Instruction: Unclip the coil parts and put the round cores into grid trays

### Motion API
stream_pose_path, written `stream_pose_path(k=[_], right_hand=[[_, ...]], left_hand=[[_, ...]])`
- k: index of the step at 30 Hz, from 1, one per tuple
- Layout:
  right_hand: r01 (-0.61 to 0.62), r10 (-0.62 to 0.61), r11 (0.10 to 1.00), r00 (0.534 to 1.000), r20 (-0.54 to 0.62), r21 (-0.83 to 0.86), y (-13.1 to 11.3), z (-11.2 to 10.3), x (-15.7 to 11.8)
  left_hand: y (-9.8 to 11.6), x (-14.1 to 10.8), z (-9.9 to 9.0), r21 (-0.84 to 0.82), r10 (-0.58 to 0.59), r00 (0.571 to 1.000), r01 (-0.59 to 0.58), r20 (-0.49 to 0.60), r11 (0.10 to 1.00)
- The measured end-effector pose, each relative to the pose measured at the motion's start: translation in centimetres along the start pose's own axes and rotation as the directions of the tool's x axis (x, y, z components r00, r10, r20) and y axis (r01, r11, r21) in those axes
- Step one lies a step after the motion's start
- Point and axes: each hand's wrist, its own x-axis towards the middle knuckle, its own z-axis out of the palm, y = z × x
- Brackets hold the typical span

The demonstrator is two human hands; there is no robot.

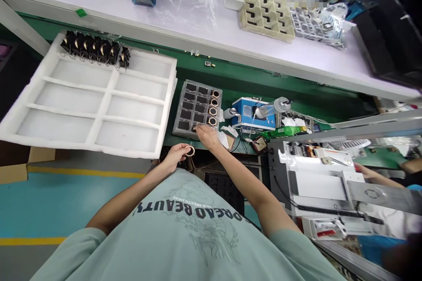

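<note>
White foam, sectioned: one tray, lying at nine o'clock from the clear compartment tray. Contents: black clipped pieces, one row, wire handles showing, occupying the far edge between eleven and twelve o'clock.

Clear compartment tray, contents: four gold-rimmed round pieces, sitting along the three o'clock column; dark items filling other cells, too small to identify.

Left hand: pinching one loose gold-rimmed ring between thumb and fingers, just off the clear tray at six o'clock.

Right hand: reaching over the same tray's near edge, between five and six o'clock; whether the fingertips are grasping anything, cannot tell.

Progress, by judgement: the clipped row is looking like the done portion, an early share. The held ring and the column of four, none wearing a clip, are seemingly awaiting work. Full remaining count: not showing.

Adjacent: blue machine, standing at three o'clock.
</note>
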Motion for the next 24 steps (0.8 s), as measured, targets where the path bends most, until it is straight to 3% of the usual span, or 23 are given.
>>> stream_pose_path(k=[5,9,12,15,20,22,24], right_hand=[[0.012,-0.007,0.998,0.997,-0.071,0.067,-0.4,0.9,-1.6],[-0.098,0.128,0.975,0.981,-0.146,0.2,-0.8,1.2,-1.6],[-0.233,0.314,0.908,0.928,-0.198,0.349,-0.9,1.5,-0.8],[-0.345,0.47,0.812,0.865,-0.176,0.471,-0.8,1.6,0.1],[-0.415,0.608,0.667,0.783,-0.132,0.618,-1.5,-0.2,-1.2],[-0.33,0.537,0.722,0.821,-0.191,0.609,-2.6,-1.5,-2.7],[-0.184,0.352,0.838,0.902,-0.251,0.513,-3.6,-2.7,-4.1]], left_hand=[[-0.2,0.3,0.0,-0.065,-0.001,1.0,0.001,0.003,0.998],[-0.1,0.6,0.5,-0.231,0.003,1.0,-0.001,0.006,0.973],[0.1,0.9,0.9,-0.272,0.045,0.998,-0.052,-0.032,0.961],[0.6,1.4,1.4,-0.272,0.061,0.994,-0.084,-0.09,0.959],[1.7,2.4,2.4,-0.428,0.048,0.997,-0.072,-0.067,0.901],[2.0,2.6,2.9,-0.448,0.059,0.997,-0.076,-0.053,0.891],[2.4,2.7,3.3,-0.436,0.061,0.997,-0.077,-0.051,0.897]])
